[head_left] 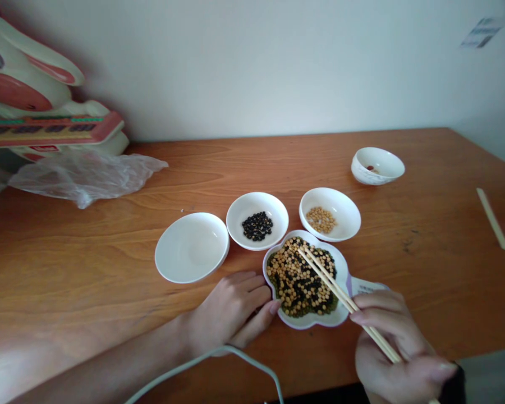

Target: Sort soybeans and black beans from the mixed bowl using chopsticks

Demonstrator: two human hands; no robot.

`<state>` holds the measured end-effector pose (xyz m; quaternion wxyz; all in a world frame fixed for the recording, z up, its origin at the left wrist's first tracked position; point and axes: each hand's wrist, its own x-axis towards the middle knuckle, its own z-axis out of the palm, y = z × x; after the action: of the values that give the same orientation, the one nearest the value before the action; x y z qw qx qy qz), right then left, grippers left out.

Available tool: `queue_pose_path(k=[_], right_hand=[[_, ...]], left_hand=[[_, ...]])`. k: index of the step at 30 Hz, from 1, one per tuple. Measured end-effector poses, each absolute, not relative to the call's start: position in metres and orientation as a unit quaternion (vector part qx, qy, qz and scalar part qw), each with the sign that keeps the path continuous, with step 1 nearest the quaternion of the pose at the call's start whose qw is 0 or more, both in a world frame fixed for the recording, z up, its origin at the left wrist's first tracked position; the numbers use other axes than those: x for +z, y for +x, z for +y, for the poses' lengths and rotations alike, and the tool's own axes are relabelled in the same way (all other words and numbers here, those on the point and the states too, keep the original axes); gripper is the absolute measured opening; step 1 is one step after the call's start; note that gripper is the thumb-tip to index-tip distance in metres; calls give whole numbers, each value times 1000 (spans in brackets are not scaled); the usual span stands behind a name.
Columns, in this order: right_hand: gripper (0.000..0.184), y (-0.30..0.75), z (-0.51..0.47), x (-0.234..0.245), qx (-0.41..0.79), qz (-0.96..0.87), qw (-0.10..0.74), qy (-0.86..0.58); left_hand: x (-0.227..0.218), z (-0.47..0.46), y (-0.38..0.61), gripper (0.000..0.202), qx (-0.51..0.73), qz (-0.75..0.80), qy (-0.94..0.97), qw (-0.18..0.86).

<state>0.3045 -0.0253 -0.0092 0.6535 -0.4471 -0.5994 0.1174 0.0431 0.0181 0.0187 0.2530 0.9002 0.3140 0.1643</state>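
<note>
My right hand [398, 348] grips a pair of wooden chopsticks [336, 289] whose tips rest among the mixed yellow, black and green beans in a flower-shaped white dish [343, 275]. My left hand [231, 311] lies on the table with curled fingers, its fingertips touching the dish's left rim. Behind the dish stand three white bowls: an empty one [192, 247], one with black beans [257, 220], and one with yellow beans [330, 214].
A small white bowl [377, 165] holding something red sits further back right. A chopstick wrapper [493, 219] lies at the right. A crumpled clear plastic bag [84, 177] and a large white-and-red figurine [33, 95] stand at the back left. A grey cable [219, 359] crosses below.
</note>
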Motion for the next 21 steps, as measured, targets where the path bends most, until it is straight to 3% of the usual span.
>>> queue_pose_path(k=[6, 12, 21], right_hand=[[69, 309, -12, -16, 47, -491, 723, -483], [68, 310, -3, -17, 20, -479, 703, -524], [65, 306, -19, -11, 107, -554, 686, -460]], left_hand=[[17, 17, 42, 33, 154, 318, 897, 266], [18, 18, 43, 33, 155, 322, 894, 271], [20, 18, 43, 32, 159, 321, 898, 256]])
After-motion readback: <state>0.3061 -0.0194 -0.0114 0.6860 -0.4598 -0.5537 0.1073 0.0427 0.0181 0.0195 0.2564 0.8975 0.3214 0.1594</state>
